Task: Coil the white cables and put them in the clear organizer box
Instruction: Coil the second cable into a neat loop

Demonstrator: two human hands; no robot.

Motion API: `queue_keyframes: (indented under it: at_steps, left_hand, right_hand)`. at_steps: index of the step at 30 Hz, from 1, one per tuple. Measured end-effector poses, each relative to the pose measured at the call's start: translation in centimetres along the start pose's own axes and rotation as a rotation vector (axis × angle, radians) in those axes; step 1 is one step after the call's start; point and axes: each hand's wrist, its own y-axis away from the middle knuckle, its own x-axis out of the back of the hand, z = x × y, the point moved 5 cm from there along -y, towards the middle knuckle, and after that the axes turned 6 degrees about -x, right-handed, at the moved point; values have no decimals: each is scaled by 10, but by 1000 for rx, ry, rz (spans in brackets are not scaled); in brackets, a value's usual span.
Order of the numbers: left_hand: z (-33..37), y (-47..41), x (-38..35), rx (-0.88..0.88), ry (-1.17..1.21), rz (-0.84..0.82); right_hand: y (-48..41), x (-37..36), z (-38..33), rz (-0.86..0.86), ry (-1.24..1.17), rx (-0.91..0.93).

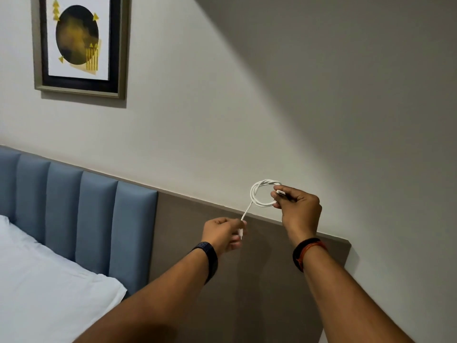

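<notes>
Holding coiled white cable (262, 193); organizer box seemingly out of view.

Pale wall (222, 107), shadowed toward the upper right. Framed picture (79, 43) hanging upper left. Blue padded headboard (74, 214) beside a brown panel (247, 280). White pillow (44, 280) lower left.

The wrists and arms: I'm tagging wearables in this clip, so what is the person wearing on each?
Both forearms are bare, with no sleeves in view. The left wrist carries a dark, wide, perforated watch-style band. The right wrist carries a black band with an orange-red edge. No rings or gloves show on the left hand or the right hand.
</notes>
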Motion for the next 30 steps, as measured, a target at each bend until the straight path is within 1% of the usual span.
queue_keyframes:
  at_steps: [1,5,8,11,16,18,20,22,25,29,30]
  left_hand:
    - [4,1,2,-41,3,27]
    - [25,9,13,-300,82,145]
    - [35,18,12,-415,51,162]
    - [41,22,2,-444,18,124]
    - [44,27,-17,-473,13,-7]
    - [43,29,-24,-525,-50,-55]
    - [42,29,-29,-562,-127,-68]
    - [43,24,-30,-550,-133,-34]
    - [51,18,-29,-532,-85,59]
    - [55,12,-27,-573,-207,182]
    - [55,10,-25,-570,-218,189]
  right_hand:
    - [0,1,0,12,8,8]
    - [0,3,4,38,78,32]
    - [2,0,7,32,135,42]
    - [5,-4,7,27,155,56]
    - [9,-7,4,5,147,73]
    - [11,-8,1,-4,135,76]
    - [13,-10,-1,-20,112,64]
    - [13,-12,-2,-43,69,40]
    - [12,-14,-2,-74,12,12]
    - [10,-12,0,-97,-72,-21]
    - [9,-12,0,-105,-82,-28]
